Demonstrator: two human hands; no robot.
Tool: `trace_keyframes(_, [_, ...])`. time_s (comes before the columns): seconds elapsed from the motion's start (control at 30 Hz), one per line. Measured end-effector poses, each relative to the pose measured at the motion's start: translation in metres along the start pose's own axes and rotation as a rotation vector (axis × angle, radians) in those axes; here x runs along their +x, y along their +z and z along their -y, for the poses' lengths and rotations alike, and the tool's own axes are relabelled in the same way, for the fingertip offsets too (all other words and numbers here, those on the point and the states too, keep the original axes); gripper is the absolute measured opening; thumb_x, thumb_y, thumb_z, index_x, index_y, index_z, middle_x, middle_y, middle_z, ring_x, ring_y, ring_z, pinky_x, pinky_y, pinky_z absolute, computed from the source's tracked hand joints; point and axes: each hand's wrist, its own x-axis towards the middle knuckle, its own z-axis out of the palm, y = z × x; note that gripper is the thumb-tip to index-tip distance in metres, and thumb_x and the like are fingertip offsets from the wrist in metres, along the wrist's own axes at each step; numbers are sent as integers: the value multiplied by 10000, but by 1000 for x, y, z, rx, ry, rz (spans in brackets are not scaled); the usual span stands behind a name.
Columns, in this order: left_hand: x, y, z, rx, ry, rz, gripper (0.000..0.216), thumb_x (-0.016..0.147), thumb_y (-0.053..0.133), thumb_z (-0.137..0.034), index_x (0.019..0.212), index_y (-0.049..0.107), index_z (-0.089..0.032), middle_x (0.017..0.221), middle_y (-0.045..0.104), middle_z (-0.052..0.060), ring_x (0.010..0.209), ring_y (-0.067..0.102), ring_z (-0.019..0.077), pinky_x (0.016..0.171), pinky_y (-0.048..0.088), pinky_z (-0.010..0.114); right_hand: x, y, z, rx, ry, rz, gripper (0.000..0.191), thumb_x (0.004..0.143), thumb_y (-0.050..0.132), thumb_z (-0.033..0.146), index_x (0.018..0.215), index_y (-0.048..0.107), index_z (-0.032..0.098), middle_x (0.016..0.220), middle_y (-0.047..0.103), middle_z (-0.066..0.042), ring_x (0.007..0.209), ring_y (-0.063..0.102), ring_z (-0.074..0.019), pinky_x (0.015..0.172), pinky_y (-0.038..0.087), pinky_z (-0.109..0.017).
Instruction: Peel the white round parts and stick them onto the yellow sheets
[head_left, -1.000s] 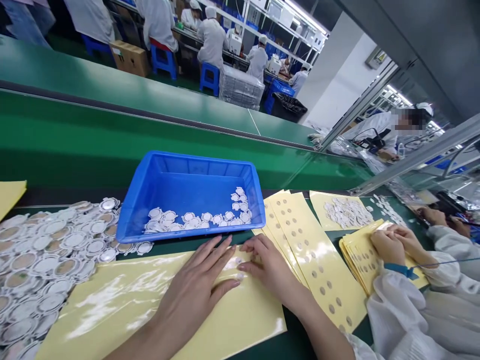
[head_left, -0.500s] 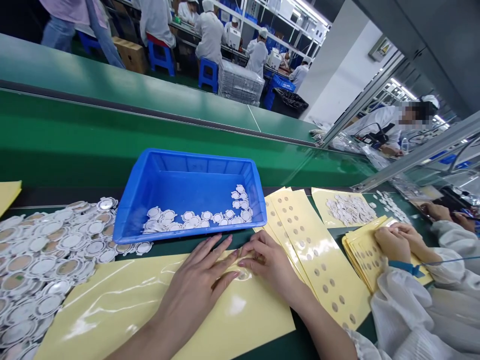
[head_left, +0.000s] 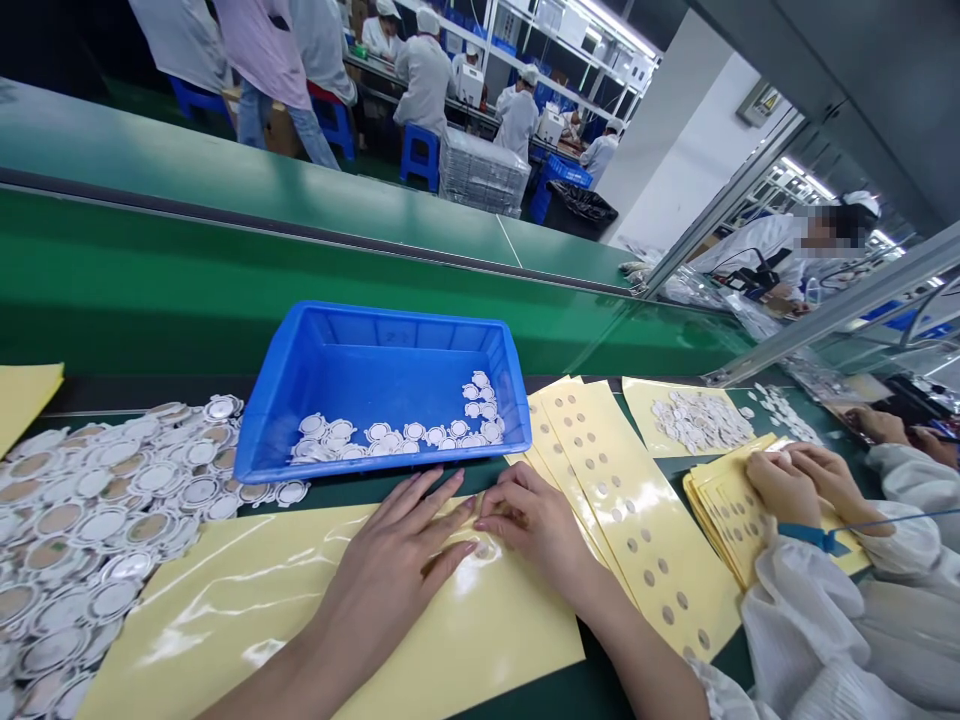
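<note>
A glossy yellow sheet [head_left: 480,640] lies on the green bench in front of me. My left hand [head_left: 401,560] rests on it, fingers stretched out and thumb apart, holding nothing. Beside its fingertips my right hand [head_left: 529,510] is closed in a pinch at the sheet's surface; what its fingers hold, if anything, is hidden. A small round mark, blurred by glare, shows on the sheet just below those fingertips. Behind both hands stands a blue tray [head_left: 382,308] with small white ring-shaped pieces [head_left: 382,440] along its front and right sides.
Larger white ring-shaped pieces [head_left: 97,525] are heaped at left. Right of my hands lie yellow sheets with round grey dots [head_left: 630,510] and a sheet bearing a white pile [head_left: 701,418]. A co-worker's hands [head_left: 802,485] work over a yellow stack [head_left: 727,510]. A metal post [head_left: 720,205] slants behind.
Both my hands keep nearly the same place and pose. The tray and the heap at left appear slightly farther right in view. In the background, a person in pink has moved right.
</note>
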Motion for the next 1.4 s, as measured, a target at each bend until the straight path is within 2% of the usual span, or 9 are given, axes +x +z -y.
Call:
trace_keyframes(0.23, [-8,1,-9,124,34,-81,460,1005,329,-470,1244,642,-232,1330,605,68,1182,569,310,957,475,455,1,-1,1,178,98,-8,234,824,703,429,753,688,206,848,576,-29,610,542,-121,585,466,-259])
trace_keyframes(0.4, [15,-38,-15,232,104,-176,350,995,369,-272,1062,708,-216,966,713,81,850,590,257,725,437,370,3,-6,0,458,280,12,322,717,775,499,728,679,192,764,570,-5,601,510,-117,529,442,-232])
trace_keyframes(0.57, [94,-75,20,227,-232,248,218,914,523,-337,938,727,-265,920,720,47,874,562,284,718,388,361,6,-6,-1,528,312,10,386,648,800,534,702,665,177,735,561,1,564,472,-99,501,416,-229])
trace_keyframes(0.77, [131,-68,59,183,-274,478,134,550,814,-243,586,688,-268,638,691,2,751,599,255,619,345,270,6,-7,3,552,317,11,389,644,789,530,689,653,169,712,540,5,575,440,-98,510,405,-228])
trace_keyframes(0.97, [125,-74,52,66,-402,442,175,714,734,-302,601,629,-219,676,694,13,677,634,228,543,362,265,7,-6,1,583,352,23,406,620,797,534,696,651,163,703,566,3,583,468,-103,535,395,-235])
trace_keyframes(1.07, [101,-81,20,-24,-454,171,289,939,442,-411,808,613,-219,866,713,29,799,659,217,681,458,289,8,-8,3,657,368,-2,415,632,792,545,709,645,165,664,570,8,587,468,-107,547,382,-232])
trace_keyframes(1.17, [58,-72,-17,-469,-527,-279,304,867,542,-528,861,597,-229,870,702,14,791,673,201,723,526,282,8,-12,9,732,341,-109,381,693,762,527,736,636,171,635,569,14,578,493,-109,554,401,-230])
trace_keyframes(1.27, [21,-48,-36,-897,-689,-66,309,740,697,-519,829,643,-227,742,699,3,667,675,192,629,570,269,5,-13,17,792,305,-215,337,751,737,489,761,618,174,599,554,32,518,481,-89,510,409,-208])
trace_keyframes(1.4, [6,-21,-32,-1265,-899,52,364,645,768,-477,890,713,-214,876,749,24,787,712,202,751,596,256,0,-5,24,939,329,-101,326,789,723,462,771,584,168,568,539,50,444,461,-65,417,397,-170])
